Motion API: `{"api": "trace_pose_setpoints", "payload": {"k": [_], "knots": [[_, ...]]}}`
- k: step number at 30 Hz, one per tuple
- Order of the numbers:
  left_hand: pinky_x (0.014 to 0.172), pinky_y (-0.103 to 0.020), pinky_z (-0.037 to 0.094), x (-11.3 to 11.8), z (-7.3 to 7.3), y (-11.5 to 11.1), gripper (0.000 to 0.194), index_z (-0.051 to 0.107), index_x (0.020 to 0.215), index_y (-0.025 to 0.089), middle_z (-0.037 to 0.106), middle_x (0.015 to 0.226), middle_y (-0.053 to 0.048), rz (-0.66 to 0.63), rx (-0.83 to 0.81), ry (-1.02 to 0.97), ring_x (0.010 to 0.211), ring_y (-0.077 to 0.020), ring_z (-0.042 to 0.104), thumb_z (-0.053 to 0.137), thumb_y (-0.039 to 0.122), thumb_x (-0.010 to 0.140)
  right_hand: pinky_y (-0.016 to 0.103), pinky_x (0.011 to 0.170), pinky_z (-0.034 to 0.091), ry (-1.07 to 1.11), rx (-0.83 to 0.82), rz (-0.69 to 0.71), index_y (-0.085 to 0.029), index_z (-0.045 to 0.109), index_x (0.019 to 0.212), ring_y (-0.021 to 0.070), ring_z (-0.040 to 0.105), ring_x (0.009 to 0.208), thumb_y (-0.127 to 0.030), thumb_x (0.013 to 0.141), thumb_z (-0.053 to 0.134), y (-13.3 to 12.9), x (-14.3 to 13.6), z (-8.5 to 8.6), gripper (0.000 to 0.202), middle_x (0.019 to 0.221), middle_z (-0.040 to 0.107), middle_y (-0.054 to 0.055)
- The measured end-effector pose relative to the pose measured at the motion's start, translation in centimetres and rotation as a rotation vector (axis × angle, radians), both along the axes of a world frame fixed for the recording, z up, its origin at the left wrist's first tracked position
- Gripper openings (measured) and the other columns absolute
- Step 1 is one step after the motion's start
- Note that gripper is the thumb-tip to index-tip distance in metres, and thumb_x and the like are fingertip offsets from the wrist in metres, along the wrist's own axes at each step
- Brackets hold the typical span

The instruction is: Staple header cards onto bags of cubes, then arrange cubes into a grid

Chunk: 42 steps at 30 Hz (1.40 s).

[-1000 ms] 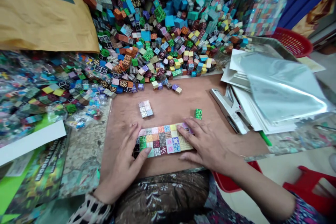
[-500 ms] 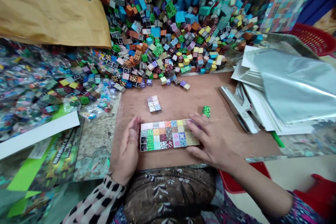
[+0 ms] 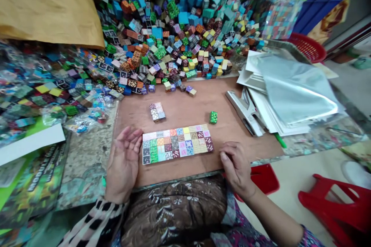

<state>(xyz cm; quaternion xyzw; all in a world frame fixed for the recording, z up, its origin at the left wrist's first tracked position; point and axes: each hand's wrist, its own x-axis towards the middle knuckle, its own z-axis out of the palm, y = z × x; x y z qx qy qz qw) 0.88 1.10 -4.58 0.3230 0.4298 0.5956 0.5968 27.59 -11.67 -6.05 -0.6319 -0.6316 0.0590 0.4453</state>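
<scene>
A flat rectangle of small patterned cubes (image 3: 175, 143), packed edge to edge in rows, lies on the brown board (image 3: 185, 104). At its left end is my left hand (image 3: 124, 160), palm turned inward, fingers loosely apart and holding nothing. My right hand (image 3: 237, 168) rests by the board's front edge, off the rectangle's right end, with its fingers curled in and nothing seen in them. Behind the rectangle sits a smaller cluster of patterned cubes (image 3: 157, 112). A green cube piece (image 3: 213, 117) lies behind its right part.
A large heap of loose cubes (image 3: 174, 38) fills the back. To the right are a silver stapler (image 3: 245, 114), white cards (image 3: 261, 112) and clear plastic sheets (image 3: 295, 88). Printed green packaging (image 3: 43, 177) lies at left. A red stool (image 3: 339, 204) stands on the floor.
My right hand has lifted off the rectangle's right end, moved right and curled its fingers. My left hand has turned its palm more upward. The view has swung right.
</scene>
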Motion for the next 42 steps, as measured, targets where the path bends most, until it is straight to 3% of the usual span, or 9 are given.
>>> {"api": "trace_pose_setpoints", "payload": {"k": [12,31,42], "knots": [[0.103,-0.035,0.047,0.1,0.1,-0.2,0.037,0.065,0.112,0.023,0.071,0.102,-0.005,-0.013,0.007,0.042,0.107,-0.0164,0.065,0.055,0.053,0.092,0.043,0.084,0.048,-0.211,-0.077,0.118,-0.022,0.061,0.114,0.0235,0.052,0.1,-0.007,0.086,0.05,0.4,0.3,0.3,0.033,0.107,0.053,0.009],[0.1,-0.035,0.049,0.0,-0.4,-0.2,0.039,0.065,0.113,0.022,0.072,0.102,-0.006,-0.024,0.05,0.053,0.105,-0.0173,0.065,0.058,0.053,0.09,0.043,0.084,0.041,-0.336,-0.032,0.151,-0.019,0.064,0.101,0.0249,0.052,0.099,-0.01,0.085,0.053,1.9,-1.9,2.7,0.021,0.11,0.057,0.01],[0.102,-0.038,0.047,0.0,-0.6,-0.5,0.038,0.064,0.114,0.022,0.071,0.103,-0.007,-0.018,0.043,0.069,0.107,-0.0184,0.065,0.053,0.052,0.094,0.045,0.084,0.04,-0.353,-0.07,0.194,-0.019,0.066,0.098,0.0259,0.05,0.098,-0.013,0.085,0.055,2.5,-2.6,2.6,0.018,0.109,0.057,0.011]]}}
